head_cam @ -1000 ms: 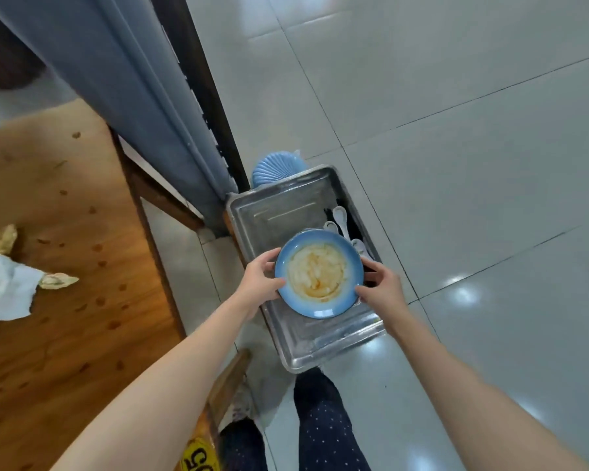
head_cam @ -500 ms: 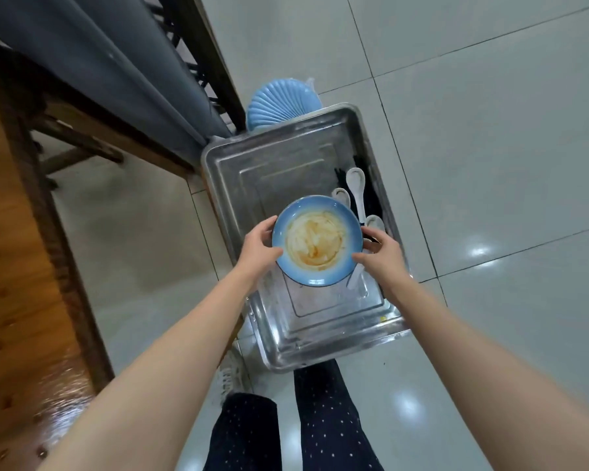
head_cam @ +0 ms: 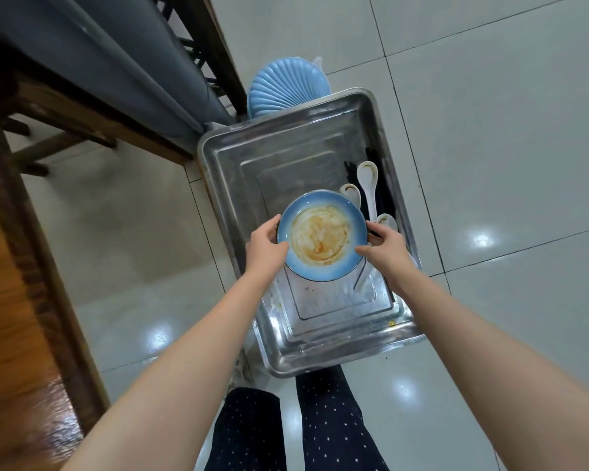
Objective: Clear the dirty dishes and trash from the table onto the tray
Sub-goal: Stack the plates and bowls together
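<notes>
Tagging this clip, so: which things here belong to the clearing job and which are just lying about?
Job: dirty blue plate, gripped by left hand and right hand; metal tray; white spoons; black chopsticks.
Lying about: blue ribbed object; grey padded seat.

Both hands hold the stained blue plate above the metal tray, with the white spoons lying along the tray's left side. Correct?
Wrong side: in the head view the white spoons lie along the right side of the tray. The rest holds.
</notes>
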### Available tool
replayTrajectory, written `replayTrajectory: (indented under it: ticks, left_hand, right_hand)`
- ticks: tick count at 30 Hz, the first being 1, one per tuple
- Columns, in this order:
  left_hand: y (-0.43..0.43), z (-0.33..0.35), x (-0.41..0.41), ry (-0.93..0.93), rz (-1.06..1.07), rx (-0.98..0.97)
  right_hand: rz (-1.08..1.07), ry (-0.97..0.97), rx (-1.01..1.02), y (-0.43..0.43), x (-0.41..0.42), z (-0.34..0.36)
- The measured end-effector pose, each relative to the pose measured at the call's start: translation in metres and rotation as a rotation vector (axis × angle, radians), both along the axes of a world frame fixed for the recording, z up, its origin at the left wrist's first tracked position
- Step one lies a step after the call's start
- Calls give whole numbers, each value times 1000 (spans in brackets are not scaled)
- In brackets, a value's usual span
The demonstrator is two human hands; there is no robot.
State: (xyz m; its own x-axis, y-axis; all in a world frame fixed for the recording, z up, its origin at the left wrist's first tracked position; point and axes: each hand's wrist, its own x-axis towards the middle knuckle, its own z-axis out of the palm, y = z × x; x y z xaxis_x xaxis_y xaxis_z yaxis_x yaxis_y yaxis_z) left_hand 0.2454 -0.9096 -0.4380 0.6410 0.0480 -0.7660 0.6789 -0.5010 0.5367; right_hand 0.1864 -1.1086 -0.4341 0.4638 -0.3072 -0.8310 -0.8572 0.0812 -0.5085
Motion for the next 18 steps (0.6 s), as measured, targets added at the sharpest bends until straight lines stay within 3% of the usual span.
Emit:
replayTrajectory:
  ticks: [7, 18]
  left_hand:
    - [2, 19, 1, 90, 20, -76]
    - [26, 136, 20, -204, 111, -165]
  right_hand:
    - [121, 33, -33, 5, 6, 17]
    - [90, -271, -77, 25, 60, 133]
